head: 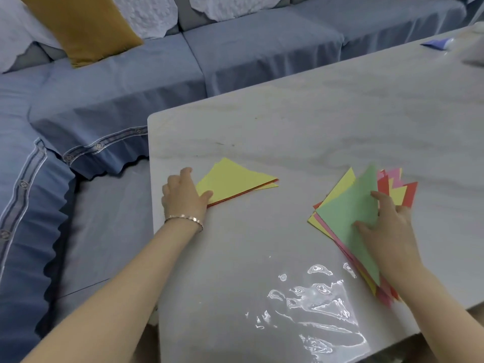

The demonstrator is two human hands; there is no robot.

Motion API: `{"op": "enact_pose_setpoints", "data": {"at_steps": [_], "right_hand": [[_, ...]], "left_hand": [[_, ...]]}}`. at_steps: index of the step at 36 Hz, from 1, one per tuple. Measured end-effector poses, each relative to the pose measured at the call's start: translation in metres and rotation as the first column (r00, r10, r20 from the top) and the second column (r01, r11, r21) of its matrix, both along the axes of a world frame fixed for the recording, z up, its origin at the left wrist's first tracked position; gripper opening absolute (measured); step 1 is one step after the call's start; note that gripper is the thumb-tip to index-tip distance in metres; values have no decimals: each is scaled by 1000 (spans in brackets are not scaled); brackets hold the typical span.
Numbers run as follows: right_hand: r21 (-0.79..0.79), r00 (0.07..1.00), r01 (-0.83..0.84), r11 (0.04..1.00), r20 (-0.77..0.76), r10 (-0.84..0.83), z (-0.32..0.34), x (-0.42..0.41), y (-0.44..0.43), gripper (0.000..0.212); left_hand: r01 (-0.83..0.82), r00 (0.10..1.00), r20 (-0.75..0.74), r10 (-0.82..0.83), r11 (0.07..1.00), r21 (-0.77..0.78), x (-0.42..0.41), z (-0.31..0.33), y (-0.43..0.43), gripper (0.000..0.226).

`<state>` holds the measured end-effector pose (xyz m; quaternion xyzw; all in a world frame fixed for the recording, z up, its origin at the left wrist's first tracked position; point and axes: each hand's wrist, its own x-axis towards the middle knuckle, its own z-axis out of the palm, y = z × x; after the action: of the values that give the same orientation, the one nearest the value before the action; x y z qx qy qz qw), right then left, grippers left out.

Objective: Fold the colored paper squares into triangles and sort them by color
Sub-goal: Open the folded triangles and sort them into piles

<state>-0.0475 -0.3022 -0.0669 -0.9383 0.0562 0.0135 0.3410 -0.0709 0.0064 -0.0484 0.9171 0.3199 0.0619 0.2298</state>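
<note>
A small pile of folded triangles (233, 180) lies on the left part of the marble table (301, 132), yellow on top with a red edge showing beneath. My left hand (183, 192) rests on its left corner, thumb on the yellow paper. To the right lies a fanned stack of unfolded squares (348, 210) in green, yellow, pink and red, with a green sheet on top. My right hand (385, 226) presses on the green sheet with spread fingers.
A clear plastic wrapper (322, 310) lies crumpled near the table's front edge. A blue sofa (131, 95) with a mustard cushion (83, 27) surrounds the table's left and far sides. A blue item (436, 43) sits at the far right.
</note>
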Motion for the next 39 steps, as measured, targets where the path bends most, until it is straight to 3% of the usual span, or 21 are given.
{"op": "enact_pose_setpoints", "data": {"at_steps": [3,5,6,8,10,12,15,17,20,22,25,28,32,36,39], "right_hand": [[77,989,-54,996,145,42,4,-6,4,41],[197,985,-78,977,164,45,12,-12,14,32],[269,987,-85,959,154,45,16,-16,20,30],[397,989,-99,912,144,45,22,-25,37,30],[481,989,-114,869,142,51,27,-35,53,30],[529,990,-134,838,116,85,27,-43,66,29],[550,980,-197,812,76,187,19,-53,80,31],[529,973,-226,818,82,216,11,-57,82,31],[379,965,-254,890,159,208,-1,-62,78,31],[235,943,-274,933,258,212,-7,-65,73,32],[82,895,-344,935,330,301,-19,-67,71,31],[-80,819,-454,887,355,451,-29,-68,76,31],[-272,742,-546,792,283,608,-36,-65,87,45],[-446,660,-596,668,201,724,-47,-53,99,47],[-496,637,-636,592,95,765,-55,-43,106,61]], "left_hand": [[121,983,148,-112,992,-46,-12,4,-26,66],[109,985,163,-60,944,-311,-22,7,-48,67],[80,992,128,-18,865,-496,-27,10,-59,66],[-5,997,37,64,562,-827,-36,16,-79,51],[-24,997,-2,82,270,-963,-46,16,-94,20],[39,993,61,103,205,-978,-53,11,-101,4],[81,983,131,132,330,-940,-58,5,-100,19],[71,986,141,91,537,-840,-56,-2,-87,23],[199,980,106,-169,840,-505,-53,-10,-60,21],[310,945,-24,-327,913,-265,-48,-14,-45,40],[396,902,-160,-402,916,-69,-38,-20,-33,52],[414,891,-173,-421,907,-73,-28,-29,-28,53],[343,937,-114,-331,934,103,-32,-35,-33,58],[412,895,83,-439,882,227,-56,-49,-51,42],[549,833,-61,-550,807,218,-76,-66,-67,51]]}}
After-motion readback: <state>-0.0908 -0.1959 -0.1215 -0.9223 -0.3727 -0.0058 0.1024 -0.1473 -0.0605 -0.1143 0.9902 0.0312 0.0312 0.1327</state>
